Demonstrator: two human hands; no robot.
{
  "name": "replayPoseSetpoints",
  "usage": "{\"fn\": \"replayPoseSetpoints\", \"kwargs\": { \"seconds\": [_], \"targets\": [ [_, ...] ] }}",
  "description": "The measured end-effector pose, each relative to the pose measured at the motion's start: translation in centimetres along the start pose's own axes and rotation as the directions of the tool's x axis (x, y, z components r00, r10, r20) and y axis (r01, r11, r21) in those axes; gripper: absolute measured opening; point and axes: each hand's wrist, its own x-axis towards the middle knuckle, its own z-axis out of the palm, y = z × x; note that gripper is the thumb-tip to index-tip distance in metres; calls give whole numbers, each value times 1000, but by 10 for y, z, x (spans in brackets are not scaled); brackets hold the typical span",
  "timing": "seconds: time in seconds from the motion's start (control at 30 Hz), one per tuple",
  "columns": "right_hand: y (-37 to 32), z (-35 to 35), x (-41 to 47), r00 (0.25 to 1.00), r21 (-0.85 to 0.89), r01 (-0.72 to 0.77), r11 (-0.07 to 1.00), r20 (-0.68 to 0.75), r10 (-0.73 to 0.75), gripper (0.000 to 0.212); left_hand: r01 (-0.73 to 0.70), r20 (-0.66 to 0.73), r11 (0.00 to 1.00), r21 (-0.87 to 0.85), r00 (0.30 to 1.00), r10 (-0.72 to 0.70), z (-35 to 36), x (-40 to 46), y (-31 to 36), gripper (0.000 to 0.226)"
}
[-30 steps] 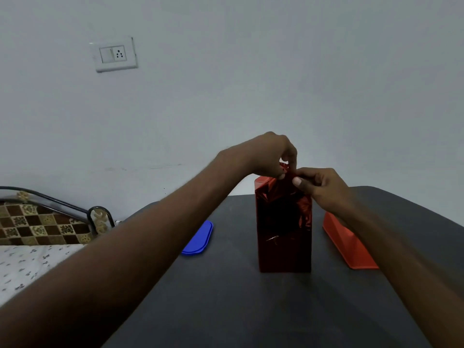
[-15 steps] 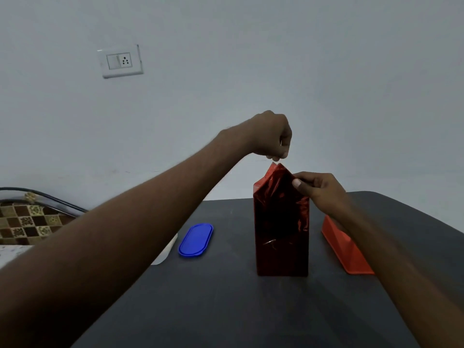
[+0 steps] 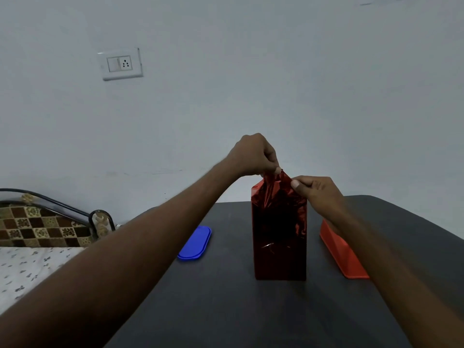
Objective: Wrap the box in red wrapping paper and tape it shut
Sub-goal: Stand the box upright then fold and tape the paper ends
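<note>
- The dark table (image 3: 226, 310) is closest, and both arms reach out over it
- The box (image 3: 280, 237) stands tall on the table, right in the middle, with shiny red wrapping paper (image 3: 276, 187) all around its sides
- The sides look done, I think, but the top is not flat yet: the paper sticks up in a crumpled point
- The right hand (image 3: 319, 194) pinches the paper at the top right edge, thumb and fingers curled tight on it
- The left hand (image 3: 253, 155) comes down from above and pinches the very tip of the paper, fingers closed on it
- What is left, I guess: fold the top down and tape it, and I see no tape anywhere
- A blue lid (image 3: 195, 243) lies flat to the left of the box, well apart
- An orange tub (image 3: 341, 254) sits just right of the box, partly behind the right arm, and I cannot tell what is in it
- Far back is the wall with a white switch plate (image 3: 121, 64)
</note>
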Motion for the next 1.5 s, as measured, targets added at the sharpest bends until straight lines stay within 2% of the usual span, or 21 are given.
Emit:
{"fn": "replayPoseSetpoints", "kwargs": {
  "seconds": [0.2, 0.27, 0.37, 0.47, 0.57, 0.73, 0.87, 0.97, 1.1, 1.37, 1.5],
  "targets": [
    [0, 2, -1, 1000, -19, 0, 1000, -5, 0, 19, -10, -99, 1000, -17, 995, 9, 7, -1, -2, 15],
    [0, 2, 0, 1000, -35, -12, 999, -10, 12, 20, -29, -124, 998, 55, 992, 35, 8, -2, 3, 22],
    [0, 2, 1, 1000, -58, -18, 998, -8, 18, 22, -30, -135, 961, 275, 988, 69, 10, -1, 11, 27],
    [-2, 2, 0, 1000, -71, -22, 997, -12, 21, 21, -11, -127, 938, 345, 990, 59, 8, 2, 14, 24],
    [-6, 3, -3, 1000, -52, -24, 998, -11, 24, 18, -22, -118, 955, 295, 991, 59, 4, 2, 16, 10],
    [-9, 3, -5, 999, -60, -29, 998, -19, 27, 15, -68, -81, 991, 117, 994, 78, -5, 4, 12, 13],
    [-8, 4, -5, 999, -30, -36, 999, -20, 35, 17, -70, -115, 997, 29, 991, 73, -18, 3, 6, 8],
    [-8, 4, -5, 999, -25, -48, 999, -12, 48, 19, -39, -80, 994, 107, 996, 48, -14, 3, 2, 23],
    [-7, 3, -4, 998, -14, -55, 998, -17, 55, 20, -24, -21, 979, 204, 999, 29, 2, 4, 3, 24],
    [-5, 3, -4, 999, -45, -46, 998, -11, 46, 18, -37, -51, 985, 171, 998, 46, 1, 4, -3, 18],
    [-7, 3, -5, 999, -30, -41, 999, -15, 41, 19, -39, -54, 994, 100, 998, 44, 3, 4, -9, 15]
  ]
}}
